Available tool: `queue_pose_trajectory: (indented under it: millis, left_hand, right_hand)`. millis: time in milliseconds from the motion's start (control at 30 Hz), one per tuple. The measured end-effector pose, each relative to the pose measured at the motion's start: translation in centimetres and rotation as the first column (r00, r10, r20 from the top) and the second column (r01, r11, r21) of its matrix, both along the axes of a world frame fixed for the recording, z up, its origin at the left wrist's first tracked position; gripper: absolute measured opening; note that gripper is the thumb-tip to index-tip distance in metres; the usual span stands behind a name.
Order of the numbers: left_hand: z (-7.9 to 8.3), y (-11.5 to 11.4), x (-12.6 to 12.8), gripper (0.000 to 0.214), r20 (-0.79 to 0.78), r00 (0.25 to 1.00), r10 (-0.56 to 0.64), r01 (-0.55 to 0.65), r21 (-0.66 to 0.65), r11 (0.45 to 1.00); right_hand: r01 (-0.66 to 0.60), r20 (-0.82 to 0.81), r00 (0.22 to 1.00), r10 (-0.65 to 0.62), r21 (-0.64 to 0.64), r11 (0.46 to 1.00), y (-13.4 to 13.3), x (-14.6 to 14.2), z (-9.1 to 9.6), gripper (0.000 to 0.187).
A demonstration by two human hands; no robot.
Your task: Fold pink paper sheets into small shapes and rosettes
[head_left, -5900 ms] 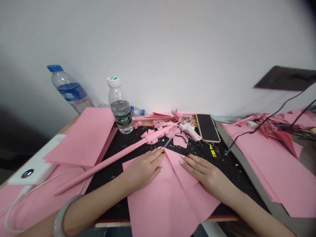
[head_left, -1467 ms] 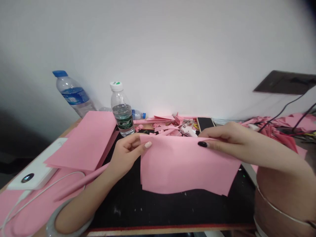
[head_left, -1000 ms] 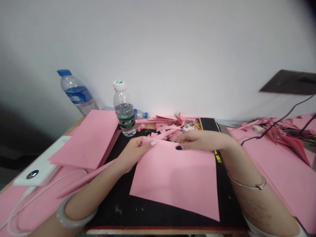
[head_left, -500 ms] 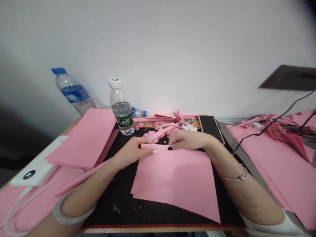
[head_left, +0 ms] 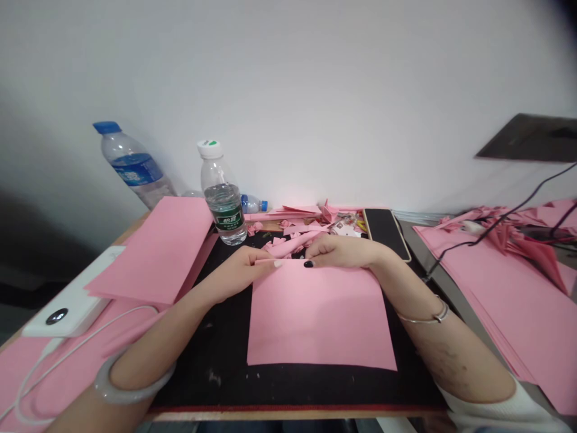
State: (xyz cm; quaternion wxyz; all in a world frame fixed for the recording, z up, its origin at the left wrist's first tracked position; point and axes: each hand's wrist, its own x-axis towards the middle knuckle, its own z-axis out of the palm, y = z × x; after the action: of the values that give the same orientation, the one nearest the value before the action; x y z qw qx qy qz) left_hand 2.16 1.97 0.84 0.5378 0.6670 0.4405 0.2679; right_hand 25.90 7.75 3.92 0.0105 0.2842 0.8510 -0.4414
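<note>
A flat sheet of pink paper [head_left: 320,319] lies squarely on the black cutting mat [head_left: 207,379], its top edge turned over into a narrow fold. My left hand [head_left: 237,273] pinches the left end of that fold between thumb and fingers. Just beside it, my right hand [head_left: 340,251] presses the fold's right part with its fingertips, one dark-painted nail showing on the paper. The two hands nearly meet above the sheet's top edge. A wide bangle circles my left forearm, and a thin bracelet circles my right wrist.
Behind the hands lie pink paper scraps [head_left: 288,239] and a white hot glue gun [head_left: 345,228], mostly hidden. A phone [head_left: 383,233] lies back right. Stacked pink sheets [head_left: 155,249] and a white power bank [head_left: 61,316] sit left; two bottles stand behind. More pink paper [head_left: 505,288] lies right.
The sheet has come down flat and squared on the mat. Its top edge is now turned into a narrower, tighter fold, and my hands have drawn closer together along it.
</note>
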Motion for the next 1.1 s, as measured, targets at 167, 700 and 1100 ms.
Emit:
queue_pose_trajectory:
  millis: [167, 700, 1100]
  left_hand:
    - [1.5, 0.4, 0.7, 0.02, -0.253, 0.967, -0.038, 0.109, 0.272, 0.956]
    - [2.4, 4.4, 1.4, 0.028, -0.217, 0.845, -0.488, 0.506, 0.031, 0.862]
    - [2.0, 5.0, 2.4, 0.032, -0.26, 0.819, -0.511, 0.531, 0.008, 0.847]
  right_hand:
    - [-0.025, 0.013, 1.0, 0.024, 0.034, 0.999, -0.7, -0.7, 0.1, 0.026]
    - [0.005, 0.031, 1.0, -0.003, -0.042, 0.999, -0.5, -0.3, 0.5, 0.026]
    - [0.035, 0.004, 0.999, -0.035, -0.025, 0.999, 0.1, 0.2, -0.5, 0.03]
